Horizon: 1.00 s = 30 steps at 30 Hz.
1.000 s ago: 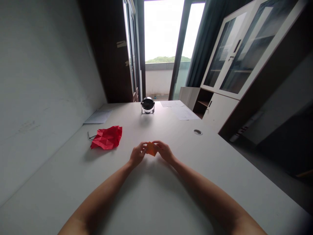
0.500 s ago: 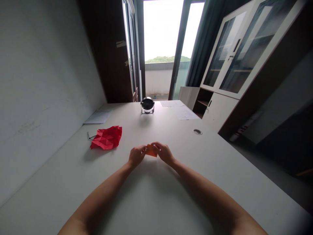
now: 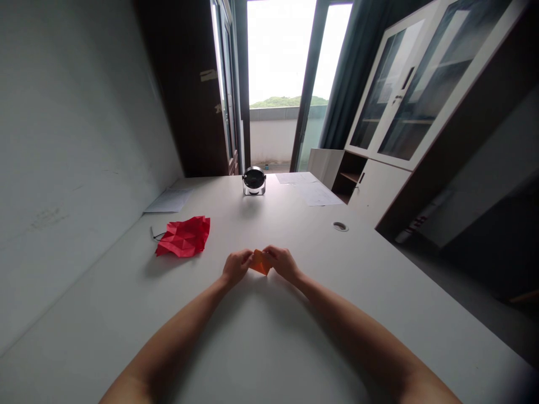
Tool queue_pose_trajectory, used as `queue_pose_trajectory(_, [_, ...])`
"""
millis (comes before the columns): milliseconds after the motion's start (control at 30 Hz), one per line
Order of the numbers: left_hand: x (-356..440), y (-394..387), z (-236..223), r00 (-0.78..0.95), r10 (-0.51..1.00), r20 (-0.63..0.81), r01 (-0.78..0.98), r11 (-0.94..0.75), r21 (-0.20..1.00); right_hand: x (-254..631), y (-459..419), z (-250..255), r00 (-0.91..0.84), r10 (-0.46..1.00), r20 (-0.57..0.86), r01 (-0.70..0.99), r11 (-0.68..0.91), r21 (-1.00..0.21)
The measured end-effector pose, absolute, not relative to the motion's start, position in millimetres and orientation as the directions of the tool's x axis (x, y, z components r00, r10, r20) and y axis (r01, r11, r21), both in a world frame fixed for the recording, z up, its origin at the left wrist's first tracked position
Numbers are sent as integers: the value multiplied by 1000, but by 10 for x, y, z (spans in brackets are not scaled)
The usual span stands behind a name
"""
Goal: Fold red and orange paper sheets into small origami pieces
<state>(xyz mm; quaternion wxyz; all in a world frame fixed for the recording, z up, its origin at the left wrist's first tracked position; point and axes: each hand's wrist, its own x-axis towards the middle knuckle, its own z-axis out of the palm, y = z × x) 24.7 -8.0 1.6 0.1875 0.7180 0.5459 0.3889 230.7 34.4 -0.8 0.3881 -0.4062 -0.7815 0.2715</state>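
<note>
Between my hands is a small folded piece of orange paper (image 3: 260,264), with creases and a point facing down toward me. My left hand (image 3: 236,266) pinches its left side between thumb and fingers. On the opposite side, my right hand (image 3: 283,264) is closed on the right edge, thumb and fingertips pressed to the paper. The paper is held close over the white table (image 3: 269,348); whether it touches the surface I cannot tell. Parts of its edges are hidden behind my fingers.
Crumpled red paper (image 3: 183,238) lies to the left, a thin dark cord (image 3: 157,237) beside it. A round black device on a metal stand (image 3: 254,180) stands farther back. White sheets (image 3: 318,194) lie at the back right, another sheet (image 3: 168,201) by the wall. A cable hole (image 3: 339,226) is at right.
The orange paper has turned and opened a little, so a folded flap and a lower point now show. My right hand has shifted slightly; my left hand stays nearly in place.
</note>
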Motion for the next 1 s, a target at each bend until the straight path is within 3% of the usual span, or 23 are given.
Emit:
queue_pose_trajectory(667, [250, -76, 42, 126, 943, 307, 536, -325, 779, 2293, 301, 22, -477, 795, 374, 382, 571, -726])
queue_pose_trajectory(1000, [196, 49, -94, 33, 972, 233, 260, -234, 937, 2368, 427, -2, -372, 878, 302, 267, 413, -871])
